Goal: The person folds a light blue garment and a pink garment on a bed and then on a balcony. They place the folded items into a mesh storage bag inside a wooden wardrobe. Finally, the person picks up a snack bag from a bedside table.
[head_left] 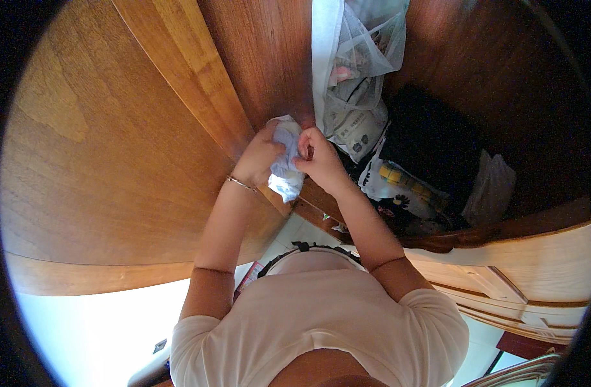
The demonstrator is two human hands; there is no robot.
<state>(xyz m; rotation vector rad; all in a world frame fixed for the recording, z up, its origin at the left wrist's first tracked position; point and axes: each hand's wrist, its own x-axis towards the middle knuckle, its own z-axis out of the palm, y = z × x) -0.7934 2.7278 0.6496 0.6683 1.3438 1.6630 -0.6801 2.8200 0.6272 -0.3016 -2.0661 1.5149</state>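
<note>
Nearest, both forearms rise from the pale shirt (321,316) to meet before the wooden wardrobe door (115,129); the left hand (260,158) and right hand (318,158) close their fingers on a crumpled white cloth (286,161), seemingly bunching or folding it. Next likely calls for a firmer tuck. Beyond, the open wardrobe compartment (476,77) holds a hanging clear plastic bag (360,58) and dark clothes (431,138)
</note>
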